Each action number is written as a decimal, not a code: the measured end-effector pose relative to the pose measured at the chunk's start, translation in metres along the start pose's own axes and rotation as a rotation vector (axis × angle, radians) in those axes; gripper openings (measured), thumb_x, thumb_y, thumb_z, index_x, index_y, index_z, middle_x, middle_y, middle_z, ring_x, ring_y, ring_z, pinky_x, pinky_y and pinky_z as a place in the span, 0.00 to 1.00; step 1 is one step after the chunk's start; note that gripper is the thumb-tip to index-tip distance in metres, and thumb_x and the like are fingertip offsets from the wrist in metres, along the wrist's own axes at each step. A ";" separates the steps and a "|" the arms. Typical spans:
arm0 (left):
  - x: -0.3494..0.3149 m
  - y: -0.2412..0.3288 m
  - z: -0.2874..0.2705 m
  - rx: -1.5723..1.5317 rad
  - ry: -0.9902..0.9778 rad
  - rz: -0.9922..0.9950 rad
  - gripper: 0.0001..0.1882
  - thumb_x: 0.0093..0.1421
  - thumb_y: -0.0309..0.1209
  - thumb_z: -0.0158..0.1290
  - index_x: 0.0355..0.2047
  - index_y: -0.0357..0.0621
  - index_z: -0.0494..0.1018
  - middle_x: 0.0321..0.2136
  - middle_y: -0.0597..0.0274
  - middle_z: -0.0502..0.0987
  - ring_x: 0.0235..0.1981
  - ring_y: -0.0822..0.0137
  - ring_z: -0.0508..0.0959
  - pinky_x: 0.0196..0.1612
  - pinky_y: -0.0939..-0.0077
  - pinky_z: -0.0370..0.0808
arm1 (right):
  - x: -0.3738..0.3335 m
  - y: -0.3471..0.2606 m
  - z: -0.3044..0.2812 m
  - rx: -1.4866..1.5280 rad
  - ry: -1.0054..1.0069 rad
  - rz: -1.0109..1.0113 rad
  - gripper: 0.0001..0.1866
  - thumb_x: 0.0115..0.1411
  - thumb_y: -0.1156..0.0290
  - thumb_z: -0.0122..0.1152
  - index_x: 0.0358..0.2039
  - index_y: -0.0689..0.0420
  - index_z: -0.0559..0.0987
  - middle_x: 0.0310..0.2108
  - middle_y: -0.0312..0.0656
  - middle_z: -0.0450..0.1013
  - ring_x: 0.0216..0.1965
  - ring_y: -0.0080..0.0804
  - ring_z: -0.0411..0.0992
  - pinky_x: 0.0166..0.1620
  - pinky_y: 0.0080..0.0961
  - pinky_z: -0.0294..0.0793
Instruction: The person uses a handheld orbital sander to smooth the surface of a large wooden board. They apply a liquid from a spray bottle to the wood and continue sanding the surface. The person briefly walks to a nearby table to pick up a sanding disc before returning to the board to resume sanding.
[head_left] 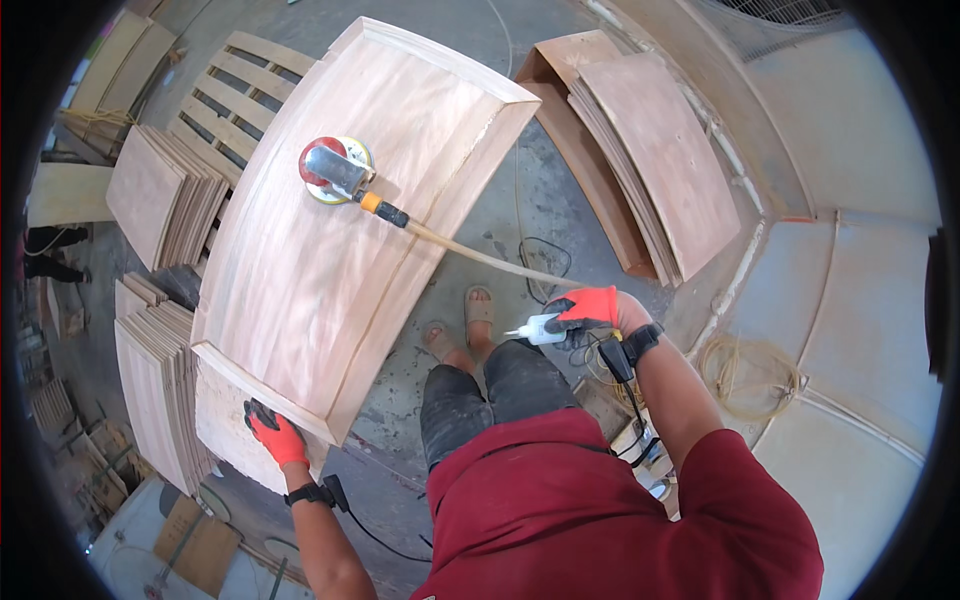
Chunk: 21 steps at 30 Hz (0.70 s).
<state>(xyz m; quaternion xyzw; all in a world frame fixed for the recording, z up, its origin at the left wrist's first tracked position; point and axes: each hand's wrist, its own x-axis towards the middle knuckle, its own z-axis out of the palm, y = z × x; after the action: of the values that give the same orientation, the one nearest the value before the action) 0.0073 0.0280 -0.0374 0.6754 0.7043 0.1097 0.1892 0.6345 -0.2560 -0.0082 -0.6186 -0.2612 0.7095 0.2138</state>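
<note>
A large pale wooden panel (290,250) with raised edge strips lies in front of me, raised off the floor. My left hand (275,435), in a red and black glove, is at its near end, the dark fingers curled against the edge strip (265,390). The fingertips are partly hidden. In my right hand (585,309), gloved the same way, is a white squeeze bottle (540,329), its thin nozzle pointing left toward the panel and clear of it. On the panel rests a round sander (335,170) with a hose (460,247) running toward my right arm.
Stacked wooden boards (165,195) lean at the left by a slatted pallet (235,95), with another stack (155,380) nearer me. More boards (665,150) stand at the far right. A coiled hose (750,375) hangs on the right side. Cables cross the floor near my feet.
</note>
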 end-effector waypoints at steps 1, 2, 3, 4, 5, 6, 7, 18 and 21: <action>0.000 -0.008 0.002 0.004 0.010 0.007 0.35 0.62 0.29 0.54 0.69 0.37 0.57 0.68 0.41 0.58 0.70 0.45 0.56 0.71 0.54 0.55 | -0.006 -0.009 0.010 0.082 -0.008 -0.043 0.27 0.64 0.58 0.65 0.57 0.63 0.76 0.41 0.40 0.80 0.36 0.24 0.78 0.38 0.26 0.79; -0.001 0.005 0.001 -0.004 -0.002 -0.019 0.35 0.62 0.29 0.54 0.69 0.38 0.57 0.68 0.41 0.58 0.70 0.45 0.56 0.71 0.54 0.55 | -0.009 -0.014 0.018 0.166 -0.009 -0.087 0.27 0.64 0.58 0.65 0.58 0.62 0.76 0.43 0.40 0.80 0.37 0.24 0.78 0.39 0.26 0.79; -0.003 0.018 0.001 -0.011 -0.014 -0.047 0.35 0.63 0.30 0.54 0.69 0.38 0.58 0.68 0.41 0.58 0.70 0.45 0.55 0.71 0.54 0.54 | -0.006 -0.012 0.021 0.157 0.036 -0.170 0.27 0.64 0.59 0.65 0.58 0.63 0.76 0.45 0.42 0.79 0.40 0.25 0.77 0.41 0.28 0.79; -0.005 0.028 -0.003 -0.017 -0.017 -0.080 0.34 0.63 0.30 0.53 0.69 0.39 0.58 0.69 0.41 0.58 0.71 0.45 0.55 0.72 0.54 0.54 | -0.008 -0.027 0.027 0.156 0.118 -0.204 0.26 0.64 0.60 0.65 0.57 0.63 0.76 0.44 0.41 0.79 0.39 0.25 0.77 0.41 0.28 0.79; -0.005 0.027 -0.006 0.011 -0.027 -0.061 0.34 0.63 0.30 0.54 0.69 0.39 0.58 0.69 0.41 0.58 0.71 0.46 0.55 0.72 0.55 0.54 | -0.013 -0.053 0.032 0.150 0.196 -0.240 0.26 0.65 0.60 0.65 0.57 0.64 0.76 0.43 0.41 0.79 0.38 0.25 0.77 0.42 0.27 0.79; -0.003 0.026 -0.007 0.038 -0.038 -0.037 0.35 0.63 0.31 0.54 0.69 0.40 0.58 0.69 0.40 0.58 0.71 0.46 0.55 0.72 0.55 0.54 | -0.012 -0.071 0.034 0.146 0.279 -0.278 0.25 0.65 0.60 0.64 0.57 0.64 0.76 0.43 0.41 0.79 0.38 0.26 0.78 0.42 0.27 0.79; -0.001 0.025 -0.006 0.062 -0.052 -0.012 0.35 0.63 0.31 0.55 0.69 0.40 0.58 0.69 0.40 0.58 0.71 0.46 0.55 0.72 0.56 0.54 | -0.002 -0.081 0.026 0.426 0.134 -0.296 0.24 0.65 0.60 0.64 0.53 0.66 0.77 0.40 0.40 0.79 0.35 0.27 0.77 0.41 0.26 0.78; -0.013 -0.006 -0.024 0.193 -0.054 -0.132 0.38 0.63 0.37 0.58 0.69 0.35 0.58 0.69 0.44 0.58 0.71 0.48 0.55 0.72 0.57 0.55 | 0.071 -0.136 -0.006 -0.108 0.839 -0.215 0.15 0.62 0.60 0.64 0.40 0.58 0.78 0.27 0.44 0.77 0.28 0.31 0.75 0.36 0.29 0.74; -0.016 -0.020 -0.026 0.211 -0.087 -0.168 0.39 0.63 0.38 0.58 0.69 0.34 0.57 0.69 0.44 0.58 0.71 0.49 0.55 0.73 0.58 0.54 | 0.075 -0.148 -0.007 -0.122 0.777 -0.142 0.15 0.62 0.60 0.63 0.42 0.58 0.78 0.28 0.45 0.78 0.30 0.35 0.77 0.37 0.32 0.75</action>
<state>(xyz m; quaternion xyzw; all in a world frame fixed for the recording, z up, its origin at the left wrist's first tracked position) -0.0214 0.0133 -0.0203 0.6342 0.7571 -0.0107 0.1561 0.6278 -0.0943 0.0279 -0.8328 -0.2446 0.3893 0.3083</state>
